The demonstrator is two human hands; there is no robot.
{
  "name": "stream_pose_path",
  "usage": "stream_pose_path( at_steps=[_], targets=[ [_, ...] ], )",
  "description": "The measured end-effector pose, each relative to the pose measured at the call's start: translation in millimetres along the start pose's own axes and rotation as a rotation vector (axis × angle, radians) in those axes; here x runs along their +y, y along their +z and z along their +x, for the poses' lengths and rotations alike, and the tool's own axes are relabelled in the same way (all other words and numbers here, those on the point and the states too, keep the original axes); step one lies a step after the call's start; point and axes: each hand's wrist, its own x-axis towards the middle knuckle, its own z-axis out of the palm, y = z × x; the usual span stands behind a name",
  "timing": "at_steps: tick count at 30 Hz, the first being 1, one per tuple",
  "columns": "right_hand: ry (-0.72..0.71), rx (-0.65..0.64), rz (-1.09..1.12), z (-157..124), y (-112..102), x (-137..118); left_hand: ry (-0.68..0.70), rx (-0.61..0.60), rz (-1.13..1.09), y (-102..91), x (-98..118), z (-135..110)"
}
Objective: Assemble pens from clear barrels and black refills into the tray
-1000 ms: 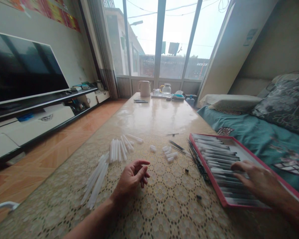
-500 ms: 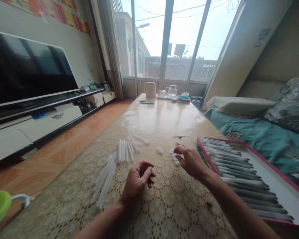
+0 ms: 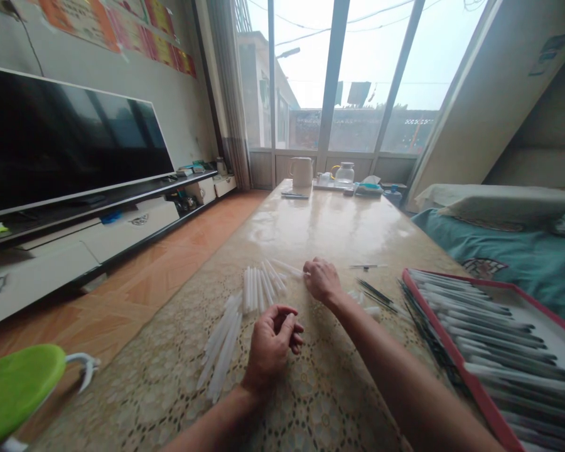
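Note:
My left hand (image 3: 272, 344) rests over the patterned tablecloth with its fingers curled and the thumb against them; whatever may be inside is hidden. Farther forward, my right hand (image 3: 322, 279) pinches the near end of a white pen barrel (image 3: 288, 268) lying slanted on the table. Beside it, several more white barrels (image 3: 258, 289) lie in a row. A second bunch of translucent white tubes (image 3: 221, 345) lies left of my left hand. Small white plastic pieces (image 3: 371, 311) and thin dark pen refills (image 3: 376, 294) are right of my right forearm.
A red-edged box (image 3: 468, 370) full of pens (image 3: 503, 339) stands at the right. A kettle (image 3: 302, 172), a glass jug (image 3: 345, 173) and a tissue pack (image 3: 369, 186) are at the table's far end. A green stool (image 3: 23, 383) is at lower left.
My right hand has moved left, from the small white pieces by the refills to the slanted barrel. My left hand keeps its curled pose. The view has turned slightly left.

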Motion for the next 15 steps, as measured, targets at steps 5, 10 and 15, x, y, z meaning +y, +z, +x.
stream_pose_path(
  at_steps=[5, 10, 15],
  targets=[
    [0.012, 0.048, 0.077, -41.3, -25.8, 13.2, -0.048, -0.035, -0.116, 2.5, 4.3, -2.3],
    [-0.136, 0.022, 0.249, -102.0, -57.3, 14.0, -0.222, -0.156, -0.374, 8.8, 5.8, -7.4],
    [-0.085, -0.062, 0.055, -117.2, -70.8, 40.8, -0.243, -0.222, -0.409, 9.7, 2.0, -7.4]
  ],
)
